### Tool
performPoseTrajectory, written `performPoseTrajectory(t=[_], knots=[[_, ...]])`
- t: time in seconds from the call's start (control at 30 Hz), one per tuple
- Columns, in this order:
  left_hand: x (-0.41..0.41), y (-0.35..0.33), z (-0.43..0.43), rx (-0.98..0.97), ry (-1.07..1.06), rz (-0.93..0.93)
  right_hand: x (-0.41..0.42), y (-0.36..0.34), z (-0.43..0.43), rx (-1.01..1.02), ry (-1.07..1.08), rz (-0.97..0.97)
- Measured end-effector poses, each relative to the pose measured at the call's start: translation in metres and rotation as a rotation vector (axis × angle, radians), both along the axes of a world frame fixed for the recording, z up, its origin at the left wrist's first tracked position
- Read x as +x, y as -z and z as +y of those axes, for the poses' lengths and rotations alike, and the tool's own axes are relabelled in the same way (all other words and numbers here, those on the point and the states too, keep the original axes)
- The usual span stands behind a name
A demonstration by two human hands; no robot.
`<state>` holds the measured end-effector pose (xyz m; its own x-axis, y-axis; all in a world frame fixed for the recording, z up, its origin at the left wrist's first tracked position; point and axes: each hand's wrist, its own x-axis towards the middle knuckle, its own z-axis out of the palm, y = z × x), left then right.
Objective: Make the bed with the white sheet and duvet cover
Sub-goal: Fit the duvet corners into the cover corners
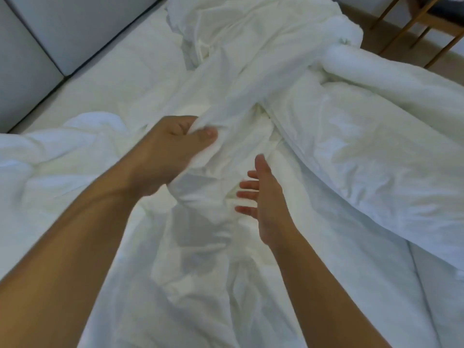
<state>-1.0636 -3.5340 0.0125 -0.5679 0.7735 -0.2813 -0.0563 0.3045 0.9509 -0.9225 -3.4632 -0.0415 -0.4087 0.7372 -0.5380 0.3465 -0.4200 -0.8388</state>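
The left forearm (82,234) and the right forearm (324,285) are bare from the lower edge of the view up to the wrists, smooth and slender. The left hand (173,144) and the right hand (267,199) are bare as well. The left thumbnail (209,133) is short, rounded and pale, and the right hand's fingers (247,194) look slim and slightly blurred.

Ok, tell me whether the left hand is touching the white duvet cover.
Touching. The head view shows the left hand pinching a bunched fold of the white duvet cover between thumb and fingers, with no gap.
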Motion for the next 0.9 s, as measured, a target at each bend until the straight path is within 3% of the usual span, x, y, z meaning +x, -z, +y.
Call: performPoseTrajectory(t=[0.1,0.2,0.33,0.43,0.53,0.63,0.77,0.83,0.9], knots=[[-0.01,-0.013,-0.022,-0.055,0.041,-0.025,-0.032,-0.009,0.017,-0.268,-0.004,0.024],[-0.011,-0.007,-0.025,-0.22,0.012,0.048,-0.06,-0.016,0.008,-0.242,-0.097,0.025],[-0.023,0.004,-0.026,-0.163,-0.179,0.072,-0.068,-0.021,0.001,-0.302,-0.035,0.226],[-0.021,0.016,-0.026,-0.145,-0.227,0.106,-0.068,-0.026,-0.005,-0.216,-0.142,0.289],[-0.012,0.022,-0.026,-0.114,-0.298,0.109,-0.066,-0.027,-0.014,0.011,-0.28,0.175],[-0.002,0.014,-0.025,-0.026,-0.37,-0.053,-0.051,-0.025,-0.019,0.107,-0.381,0.096],[0.014,0.0,-0.026,0.091,-0.201,-0.436,-0.018,-0.026,-0.033,0.163,-0.513,-0.016],[0.022,0.0,-0.027,0.086,-0.124,-0.464,0.009,-0.026,-0.048,0.248,-0.68,-0.121],[0.034,0.0,-0.027,0.048,-0.133,-0.437,0.04,-0.03,-0.068,0.194,-0.744,-0.202]])
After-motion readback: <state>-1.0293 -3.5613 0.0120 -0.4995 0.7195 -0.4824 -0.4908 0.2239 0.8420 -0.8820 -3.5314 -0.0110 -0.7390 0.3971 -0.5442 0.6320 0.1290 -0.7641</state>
